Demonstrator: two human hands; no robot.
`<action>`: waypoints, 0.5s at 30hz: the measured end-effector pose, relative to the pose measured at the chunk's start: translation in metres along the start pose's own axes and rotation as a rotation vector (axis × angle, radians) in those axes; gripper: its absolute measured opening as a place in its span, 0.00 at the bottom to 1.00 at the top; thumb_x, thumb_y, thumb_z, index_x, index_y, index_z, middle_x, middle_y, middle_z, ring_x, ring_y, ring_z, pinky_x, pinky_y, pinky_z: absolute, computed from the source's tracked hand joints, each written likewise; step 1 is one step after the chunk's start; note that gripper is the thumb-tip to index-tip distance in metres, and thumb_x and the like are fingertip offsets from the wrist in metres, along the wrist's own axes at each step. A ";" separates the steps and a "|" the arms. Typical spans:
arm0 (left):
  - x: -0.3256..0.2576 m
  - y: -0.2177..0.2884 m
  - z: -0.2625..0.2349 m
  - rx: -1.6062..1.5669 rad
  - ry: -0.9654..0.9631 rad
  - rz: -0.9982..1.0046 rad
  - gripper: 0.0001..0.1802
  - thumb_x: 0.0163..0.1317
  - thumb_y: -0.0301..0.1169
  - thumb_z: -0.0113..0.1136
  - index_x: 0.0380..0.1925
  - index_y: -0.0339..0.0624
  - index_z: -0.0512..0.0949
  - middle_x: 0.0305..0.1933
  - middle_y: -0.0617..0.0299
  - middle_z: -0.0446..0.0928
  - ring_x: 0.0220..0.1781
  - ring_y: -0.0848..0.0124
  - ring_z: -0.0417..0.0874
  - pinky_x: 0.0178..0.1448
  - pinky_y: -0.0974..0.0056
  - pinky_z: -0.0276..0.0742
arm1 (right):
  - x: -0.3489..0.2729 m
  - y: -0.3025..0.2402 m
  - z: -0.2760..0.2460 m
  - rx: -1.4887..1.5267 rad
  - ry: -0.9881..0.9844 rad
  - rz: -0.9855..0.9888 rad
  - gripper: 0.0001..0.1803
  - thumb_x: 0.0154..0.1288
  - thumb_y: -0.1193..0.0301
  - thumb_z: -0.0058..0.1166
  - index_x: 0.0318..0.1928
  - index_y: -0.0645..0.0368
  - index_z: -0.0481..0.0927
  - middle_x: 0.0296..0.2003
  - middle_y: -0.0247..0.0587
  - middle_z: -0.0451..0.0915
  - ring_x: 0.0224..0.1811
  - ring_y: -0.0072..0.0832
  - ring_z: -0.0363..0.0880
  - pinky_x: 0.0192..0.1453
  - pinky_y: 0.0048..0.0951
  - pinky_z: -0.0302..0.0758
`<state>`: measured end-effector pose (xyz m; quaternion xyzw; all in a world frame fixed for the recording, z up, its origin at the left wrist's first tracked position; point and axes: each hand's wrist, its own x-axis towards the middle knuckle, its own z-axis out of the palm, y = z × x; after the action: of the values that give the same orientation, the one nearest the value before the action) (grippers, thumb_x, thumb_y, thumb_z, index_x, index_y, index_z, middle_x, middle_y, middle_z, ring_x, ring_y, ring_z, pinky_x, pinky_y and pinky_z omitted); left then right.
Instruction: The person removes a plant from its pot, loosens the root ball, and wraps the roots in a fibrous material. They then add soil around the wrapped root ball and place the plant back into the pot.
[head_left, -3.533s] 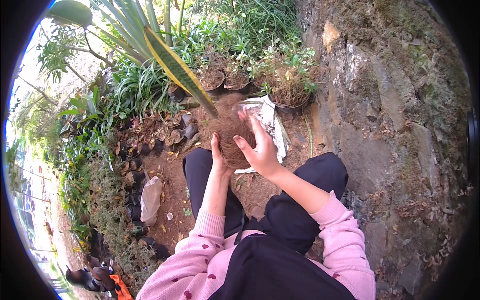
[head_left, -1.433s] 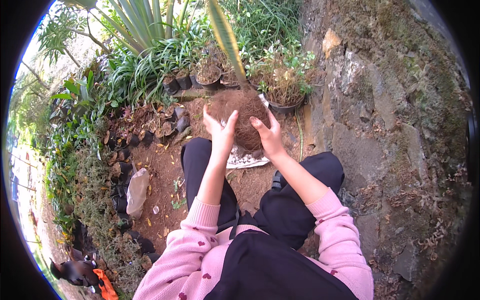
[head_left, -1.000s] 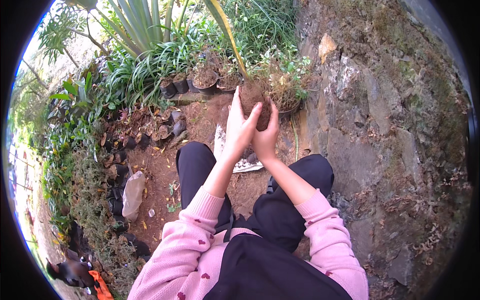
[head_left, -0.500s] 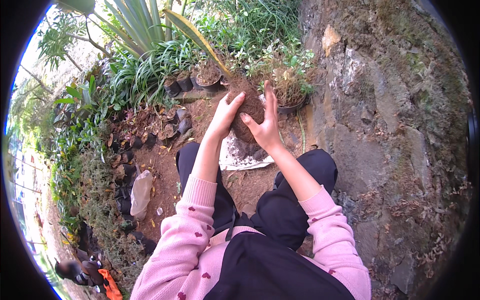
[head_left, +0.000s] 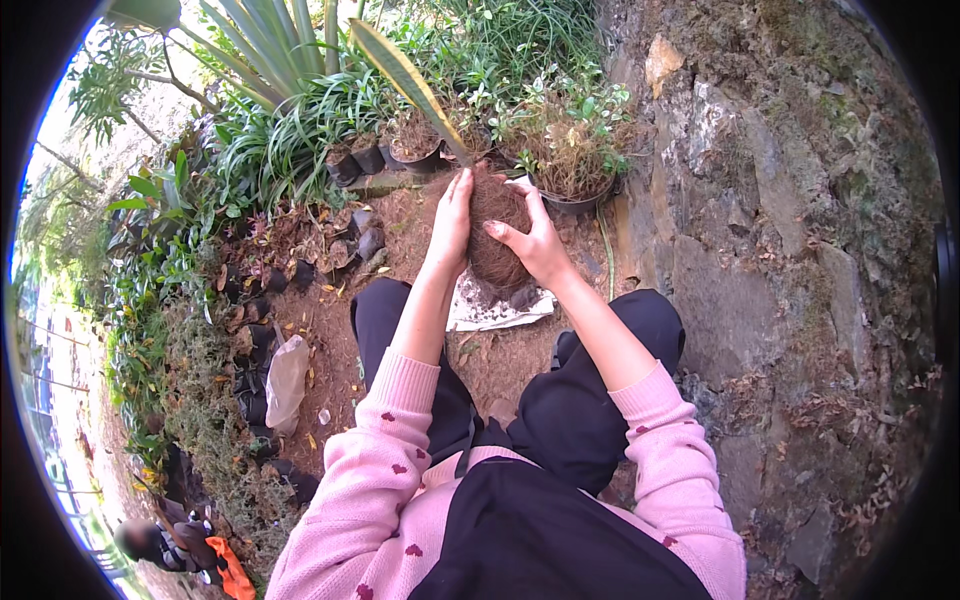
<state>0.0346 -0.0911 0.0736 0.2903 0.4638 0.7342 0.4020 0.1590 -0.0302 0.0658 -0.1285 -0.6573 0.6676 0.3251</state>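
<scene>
I hold a brown root ball between both hands, out in front of my knees and lifted above the bare soil. My left hand lies flat against its left side, fingers together and pointing up and away from me, the fingertips reaching the top of the clump. My right hand cups its right side, thumb pressed across the front face and fingers wrapped round the far edge. So the clump sits squeezed between my two palms, its lower end showing just below them; both hands press on it rather than close around it.

Directly under the root ball lies a crumpled white sheet on the ground, with some dark soil on it. Just beyond my hands stands a dark pot holding a leafy, partly dried plant, and to its left more small pots in a row at the foot of long green leaves. A rough stone wall rises on my right. To my left, a pale plastic bag lies among small black grow bags and fallen leaves.
</scene>
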 end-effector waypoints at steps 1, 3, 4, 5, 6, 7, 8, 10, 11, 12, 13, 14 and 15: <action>0.000 0.002 0.002 -0.021 -0.046 0.002 0.27 0.71 0.50 0.38 0.54 0.38 0.67 0.51 0.55 0.76 0.54 0.65 0.76 0.60 0.60 0.68 | -0.001 0.002 0.000 -0.046 0.034 -0.053 0.43 0.56 0.63 0.63 0.66 0.63 0.55 0.60 0.44 0.65 0.64 0.30 0.61 0.68 0.33 0.57; 0.001 0.004 0.009 -0.048 -0.009 -0.030 0.27 0.71 0.49 0.38 0.51 0.36 0.72 0.48 0.56 0.78 0.49 0.66 0.79 0.56 0.61 0.72 | -0.002 0.007 0.000 -0.140 0.100 -0.159 0.42 0.57 0.65 0.62 0.67 0.63 0.54 0.60 0.44 0.65 0.63 0.27 0.62 0.68 0.32 0.58; 0.000 0.009 0.011 -0.067 -0.002 -0.062 0.27 0.71 0.48 0.39 0.51 0.35 0.73 0.46 0.56 0.79 0.47 0.67 0.79 0.55 0.63 0.73 | -0.002 0.006 0.002 -0.196 0.151 -0.211 0.41 0.57 0.65 0.62 0.66 0.64 0.55 0.60 0.43 0.65 0.61 0.26 0.63 0.67 0.32 0.59; 0.000 0.013 0.013 -0.086 0.006 -0.094 0.26 0.71 0.48 0.40 0.51 0.34 0.73 0.45 0.56 0.79 0.46 0.68 0.80 0.54 0.64 0.73 | -0.001 0.005 0.003 -0.253 0.203 -0.263 0.41 0.57 0.65 0.62 0.66 0.64 0.56 0.59 0.43 0.66 0.60 0.26 0.65 0.67 0.31 0.60; 0.000 0.017 0.015 -0.051 0.011 -0.117 0.26 0.72 0.46 0.39 0.54 0.35 0.71 0.47 0.55 0.78 0.47 0.68 0.79 0.55 0.64 0.73 | -0.002 0.004 0.003 -0.310 0.254 -0.314 0.40 0.58 0.65 0.62 0.65 0.64 0.56 0.59 0.43 0.66 0.59 0.25 0.67 0.66 0.31 0.61; -0.001 0.023 0.017 -0.013 0.016 -0.136 0.25 0.72 0.45 0.39 0.56 0.36 0.69 0.49 0.55 0.77 0.49 0.68 0.78 0.55 0.64 0.73 | -0.003 0.003 0.002 -0.176 0.196 -0.226 0.39 0.57 0.65 0.61 0.65 0.64 0.58 0.58 0.44 0.67 0.59 0.26 0.67 0.66 0.31 0.61; -0.001 0.027 0.018 0.024 0.022 -0.157 0.25 0.72 0.44 0.39 0.59 0.37 0.67 0.51 0.54 0.76 0.50 0.68 0.78 0.56 0.64 0.73 | -0.004 0.002 0.001 -0.043 0.137 -0.138 0.38 0.57 0.65 0.61 0.64 0.64 0.59 0.58 0.44 0.69 0.59 0.27 0.68 0.65 0.31 0.62; 0.000 0.025 0.025 0.089 0.075 -0.023 0.25 0.72 0.40 0.40 0.63 0.39 0.61 0.55 0.52 0.73 0.53 0.67 0.76 0.56 0.63 0.72 | -0.006 -0.003 -0.001 0.153 0.081 0.000 0.35 0.58 0.66 0.60 0.63 0.64 0.62 0.55 0.43 0.72 0.58 0.27 0.70 0.64 0.30 0.64; 0.000 0.024 0.027 0.122 0.101 0.043 0.25 0.72 0.39 0.40 0.65 0.41 0.58 0.57 0.51 0.71 0.54 0.67 0.75 0.57 0.63 0.72 | -0.005 -0.008 -0.002 0.217 0.084 0.050 0.33 0.59 0.67 0.60 0.62 0.65 0.63 0.53 0.42 0.74 0.56 0.26 0.72 0.63 0.29 0.65; 0.001 0.027 0.025 0.040 0.090 -0.039 0.26 0.70 0.36 0.42 0.67 0.42 0.56 0.59 0.51 0.69 0.56 0.67 0.73 0.58 0.63 0.71 | -0.004 -0.011 -0.002 0.280 0.086 0.101 0.31 0.60 0.67 0.59 0.61 0.66 0.64 0.51 0.41 0.76 0.55 0.26 0.73 0.62 0.28 0.66; 0.004 0.031 0.023 -0.044 0.074 -0.121 0.28 0.69 0.33 0.44 0.68 0.44 0.53 0.61 0.51 0.67 0.58 0.66 0.72 0.58 0.63 0.71 | -0.003 -0.009 -0.004 0.324 0.131 0.097 0.31 0.60 0.68 0.58 0.60 0.67 0.64 0.49 0.40 0.77 0.53 0.25 0.74 0.61 0.27 0.67; 0.008 0.031 0.018 -0.111 0.088 -0.149 0.27 0.67 0.32 0.48 0.66 0.44 0.58 0.59 0.53 0.68 0.55 0.66 0.73 0.58 0.63 0.71 | 0.000 -0.006 -0.006 0.367 0.174 0.093 0.30 0.61 0.69 0.57 0.60 0.68 0.64 0.47 0.40 0.78 0.52 0.24 0.75 0.60 0.26 0.68; 0.006 0.031 0.014 -0.077 0.189 -0.119 0.25 0.66 0.32 0.48 0.64 0.44 0.61 0.59 0.56 0.68 0.57 0.68 0.71 0.57 0.64 0.69 | 0.001 -0.004 -0.007 0.411 0.218 0.088 0.29 0.61 0.70 0.56 0.60 0.69 0.64 0.45 0.39 0.79 0.50 0.24 0.76 0.59 0.25 0.70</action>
<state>0.0329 -0.0870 0.1084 0.1762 0.4876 0.7503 0.4102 0.1634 -0.0244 0.0696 -0.1595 -0.4622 0.7833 0.3839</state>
